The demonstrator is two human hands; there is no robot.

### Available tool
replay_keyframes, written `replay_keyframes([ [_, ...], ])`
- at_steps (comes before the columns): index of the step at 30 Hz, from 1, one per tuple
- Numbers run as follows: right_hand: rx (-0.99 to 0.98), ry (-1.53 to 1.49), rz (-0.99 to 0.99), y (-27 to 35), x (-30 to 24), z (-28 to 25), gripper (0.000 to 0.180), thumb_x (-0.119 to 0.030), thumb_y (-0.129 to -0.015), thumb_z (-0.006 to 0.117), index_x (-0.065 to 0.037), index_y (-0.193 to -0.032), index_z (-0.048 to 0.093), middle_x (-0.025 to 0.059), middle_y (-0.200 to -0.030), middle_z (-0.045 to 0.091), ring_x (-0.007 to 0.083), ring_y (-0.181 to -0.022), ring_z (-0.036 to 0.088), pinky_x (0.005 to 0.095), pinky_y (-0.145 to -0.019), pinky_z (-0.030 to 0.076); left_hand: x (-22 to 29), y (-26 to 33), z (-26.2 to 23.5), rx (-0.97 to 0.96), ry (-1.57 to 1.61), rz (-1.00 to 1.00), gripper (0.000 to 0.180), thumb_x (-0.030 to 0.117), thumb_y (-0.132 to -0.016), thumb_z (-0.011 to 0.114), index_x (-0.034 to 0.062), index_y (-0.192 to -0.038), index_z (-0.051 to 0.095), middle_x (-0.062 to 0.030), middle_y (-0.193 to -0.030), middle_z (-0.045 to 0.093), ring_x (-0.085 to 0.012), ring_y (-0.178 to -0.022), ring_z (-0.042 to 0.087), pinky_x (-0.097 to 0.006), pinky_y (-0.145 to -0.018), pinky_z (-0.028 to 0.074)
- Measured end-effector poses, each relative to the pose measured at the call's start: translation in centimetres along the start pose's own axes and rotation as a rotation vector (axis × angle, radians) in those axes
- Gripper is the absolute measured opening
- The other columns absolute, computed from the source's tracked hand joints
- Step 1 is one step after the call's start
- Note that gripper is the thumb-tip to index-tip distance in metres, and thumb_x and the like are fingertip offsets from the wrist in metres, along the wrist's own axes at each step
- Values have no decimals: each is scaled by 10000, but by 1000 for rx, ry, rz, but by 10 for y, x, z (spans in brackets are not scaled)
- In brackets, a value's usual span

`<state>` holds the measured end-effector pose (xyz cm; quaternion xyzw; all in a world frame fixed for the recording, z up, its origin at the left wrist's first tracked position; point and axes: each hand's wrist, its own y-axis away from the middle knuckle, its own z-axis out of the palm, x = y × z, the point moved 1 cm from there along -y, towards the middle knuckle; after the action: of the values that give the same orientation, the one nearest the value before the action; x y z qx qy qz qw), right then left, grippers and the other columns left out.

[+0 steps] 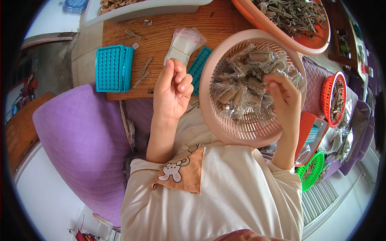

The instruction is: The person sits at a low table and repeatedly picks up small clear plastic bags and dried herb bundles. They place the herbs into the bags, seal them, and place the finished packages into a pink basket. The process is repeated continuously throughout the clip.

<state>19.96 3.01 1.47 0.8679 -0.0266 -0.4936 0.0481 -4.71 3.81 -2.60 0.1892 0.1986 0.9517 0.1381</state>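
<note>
My left hand (173,90) is raised at the table's near edge, its fingers curled in toward the thumb. Whatever it may hold is too small or hidden to make out. Just beyond it lies a banded stack of clear plastic bags (183,44). My right hand (286,96) hovers over the right side of a pink plastic basket (207,76), with thumb and fingers drawn together. Nothing in its grip can be told apart from the packets behind. Inside the basket is a heap of clear-wrapped packets (245,90) with brownish contents.
Teal ridged trays (110,68) stand at the wooden table's (155,30) left edge; another teal tray (200,64) touches the basket. An orange basin (321,46) of dried plant pieces and a white bin (144,10) are at the back. Red (326,96) and green baskets (315,176) sit right.
</note>
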Motion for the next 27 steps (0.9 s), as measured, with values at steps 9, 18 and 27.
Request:
replay_keyframes([
  [9,-660,499,37,32,12,-16,127,-82,-741,529,-36,-805,628,128,-732,612,269,-637,590,348,-608,461,-7,4,-6,-158,-34,-121,218,280,-921,435,83,-851,494,47,-588,367,-27,-451,309,-164,-360,221],
  [18,-520,726,79,58,30,51,295,-272,-771,588,16,-704,593,193,-665,581,342,-676,576,426,-644,440,-15,5,-2,-183,-119,-111,319,357,-917,417,129,-694,428,74,-519,249,-25,-407,195,-180,-353,163],
  [27,-919,109,62,37,22,24,261,-218,-694,618,39,-737,597,193,-762,575,297,-714,589,398,-626,444,-13,8,-4,-167,-232,-85,302,320,-906,450,105,-694,431,72,-512,257,-13,-408,203,-182,-356,150],
])
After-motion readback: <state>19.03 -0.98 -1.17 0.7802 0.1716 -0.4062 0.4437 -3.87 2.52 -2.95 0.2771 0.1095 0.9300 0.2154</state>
